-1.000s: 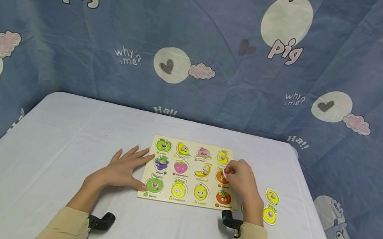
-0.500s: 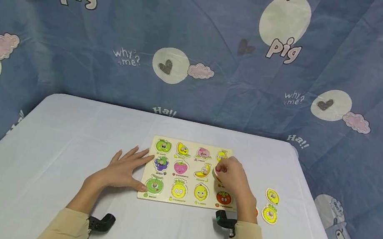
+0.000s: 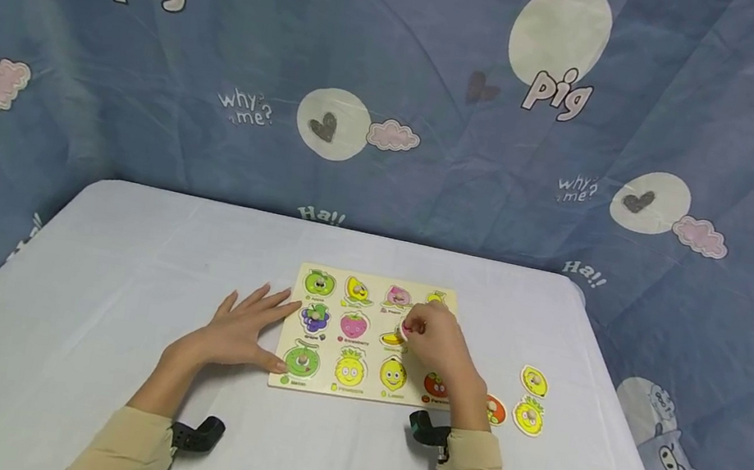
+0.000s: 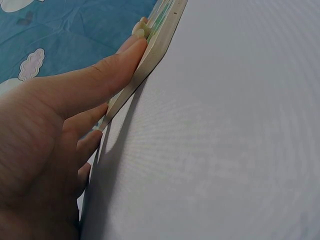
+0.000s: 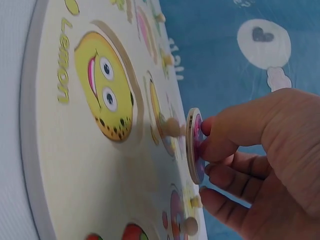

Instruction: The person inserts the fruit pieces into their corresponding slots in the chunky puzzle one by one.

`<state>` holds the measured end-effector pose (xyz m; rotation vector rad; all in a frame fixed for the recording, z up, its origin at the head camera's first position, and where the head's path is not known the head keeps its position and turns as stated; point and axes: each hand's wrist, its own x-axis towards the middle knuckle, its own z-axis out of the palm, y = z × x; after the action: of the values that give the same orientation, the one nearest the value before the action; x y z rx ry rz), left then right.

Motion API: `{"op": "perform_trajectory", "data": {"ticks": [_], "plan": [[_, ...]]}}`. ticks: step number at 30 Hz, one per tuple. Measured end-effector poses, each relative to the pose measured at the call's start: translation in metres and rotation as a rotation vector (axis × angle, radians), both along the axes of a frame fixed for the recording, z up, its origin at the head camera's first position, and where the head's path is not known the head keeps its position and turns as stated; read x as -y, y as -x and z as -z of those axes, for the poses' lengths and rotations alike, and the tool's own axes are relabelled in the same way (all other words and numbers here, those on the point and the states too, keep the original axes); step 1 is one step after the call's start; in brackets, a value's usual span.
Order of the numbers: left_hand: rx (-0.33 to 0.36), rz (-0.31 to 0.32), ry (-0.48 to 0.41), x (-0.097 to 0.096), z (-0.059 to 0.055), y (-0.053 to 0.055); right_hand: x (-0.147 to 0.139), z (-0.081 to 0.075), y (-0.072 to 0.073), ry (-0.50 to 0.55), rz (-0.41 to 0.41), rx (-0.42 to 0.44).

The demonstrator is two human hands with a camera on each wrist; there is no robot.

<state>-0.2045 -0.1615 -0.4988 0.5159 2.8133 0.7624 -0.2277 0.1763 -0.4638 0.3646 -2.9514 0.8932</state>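
Observation:
On the white table lies a wooden fruit puzzle board (image 3: pixel 327 351) with several fruit pictures, some with knobbed pieces seated in them. My left hand (image 3: pixel 228 339) is spread at its left edge, the thumb (image 4: pixel 107 70) over the front corner and other fingers along the side. Between the thumb and fingertips of my right hand (image 3: pixel 443 350) is a pink round-edged puzzle piece (image 5: pixel 195 145), tilted on edge above the board near the banana (image 3: pixel 392 337). Its pink face is turned toward the palm. The lemon picture (image 5: pixel 102 90) shows flat, without a knob, in the right wrist view.
Right of the board lie a lemon piece (image 3: pixel 534 381), a pineapple piece (image 3: pixel 529 416) and an orange-red fruit piece (image 3: pixel 495 410). A blue patterned cloth (image 3: pixel 210 157) hangs behind the table (image 3: pixel 197 238). Each wrist wears a black camera mount (image 3: pixel 199 435).
My right hand has carried the pink puzzle piece leftward over the board, from the orange to the banana. The orange-red piece has come into view behind the wrist. The left hand stays put.

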Motion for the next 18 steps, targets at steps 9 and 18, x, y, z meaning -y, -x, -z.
{"op": "perform_trajectory", "data": {"ticks": [9,18], "plan": [[-0.003,0.002,-0.005,-0.001,-0.001,-0.001,0.016,-0.003,0.001,-0.036,-0.044,-0.010],[-0.004,0.004,0.000,0.000,0.000,0.000,0.028,-0.004,0.006,-0.036,-0.091,0.000]]}}
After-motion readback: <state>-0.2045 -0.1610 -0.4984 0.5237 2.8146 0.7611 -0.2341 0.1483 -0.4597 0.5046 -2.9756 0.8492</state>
